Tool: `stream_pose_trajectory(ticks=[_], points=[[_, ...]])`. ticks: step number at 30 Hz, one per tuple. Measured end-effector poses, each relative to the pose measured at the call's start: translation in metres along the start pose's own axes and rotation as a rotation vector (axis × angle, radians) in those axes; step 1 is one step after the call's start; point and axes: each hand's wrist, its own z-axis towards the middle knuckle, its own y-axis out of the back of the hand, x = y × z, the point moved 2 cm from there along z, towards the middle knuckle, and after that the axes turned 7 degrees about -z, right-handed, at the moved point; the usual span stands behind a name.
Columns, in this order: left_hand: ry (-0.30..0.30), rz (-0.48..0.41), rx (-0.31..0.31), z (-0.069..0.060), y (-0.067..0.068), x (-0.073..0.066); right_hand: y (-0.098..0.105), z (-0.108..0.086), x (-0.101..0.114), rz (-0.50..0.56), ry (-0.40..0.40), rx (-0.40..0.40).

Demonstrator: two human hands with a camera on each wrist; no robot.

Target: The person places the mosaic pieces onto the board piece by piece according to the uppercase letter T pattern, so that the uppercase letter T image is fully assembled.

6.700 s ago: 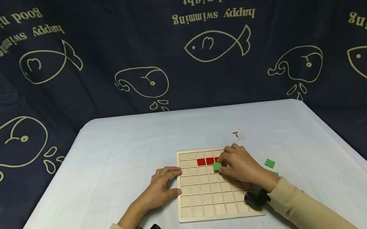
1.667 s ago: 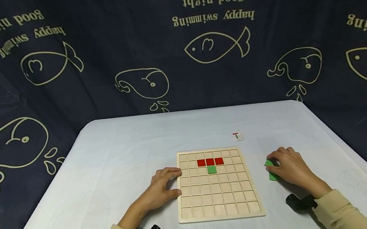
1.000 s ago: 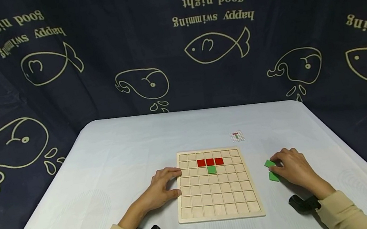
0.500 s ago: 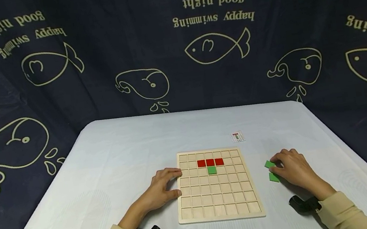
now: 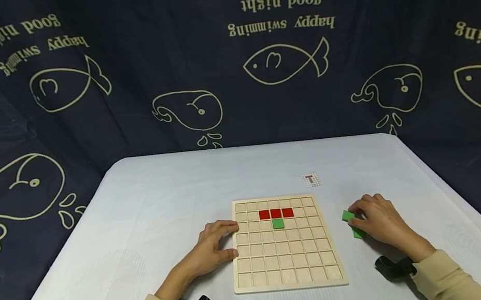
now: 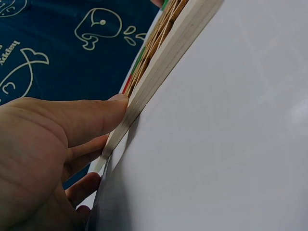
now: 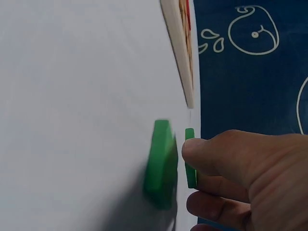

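In the head view, my right hand [image 5: 378,216] is at the right of the wooden grid board [image 5: 290,285]. It pinches a green square tile [image 5: 347,215] between thumb and fingers; the right wrist view shows that tile [image 7: 190,178] on edge in the grip. A second green tile [image 5: 357,232] lies on the table just below, partly hidden by the hand. My left hand [image 5: 209,248] rests its thumb and fingertips against the board's left edge, the fingers relaxed. Three red tiles [image 5: 276,213] sit in a row on the board, with one green tile [image 5: 278,224] under the middle one.
A small printed grid card [image 5: 311,179] with a red and green pattern lies beyond the board's far right corner. The white table [image 5: 170,182] ends at a dark curtain [image 5: 214,44] with fish and whale drawings.
Earlier, my right hand held a green tile over the board; that tile now sits below the red row. Since half a second ago, the hand has shifted slightly left with another green tile. My left hand is unmoved.
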Motion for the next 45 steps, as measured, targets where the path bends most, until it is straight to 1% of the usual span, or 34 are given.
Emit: stream_pose_trajectory(ticks=[3, 9, 13, 18, 25, 37, 45], points=[[0.0, -0.005, -0.001, 0.0, 0.0, 0.0, 0.001, 0.003, 0.005, 0.008, 0.004, -0.001], [0.0, -0.004, 0.0, 0.0, -0.001, 0.0, 0.001, 0.009, 0.017, 0.012, 0.036, -0.015], [-0.012, 0.004, -0.004, 0.001, -0.001, 0.0, 0.0, 0.013, 0.026, 0.01, 0.06, -0.011], [-0.02, -0.01, 0.002, 0.001, -0.001, 0.0, 0.0, 0.015, 0.037, 0.017, 0.091, -0.015], [-0.007, -0.02, 0.012, 0.001, -0.001, -0.001, 0.0, 0.018, 0.052, 0.035, 0.129, -0.022], [-0.008, -0.012, 0.009, 0.001, -0.001, -0.001, -0.004, 0.022, 0.088, 0.043, 0.253, -0.003], [-0.005, -0.016, 0.002, 0.001, -0.001, -0.001, -0.01, 0.024, 0.107, 0.043, 0.31, 0.018]])
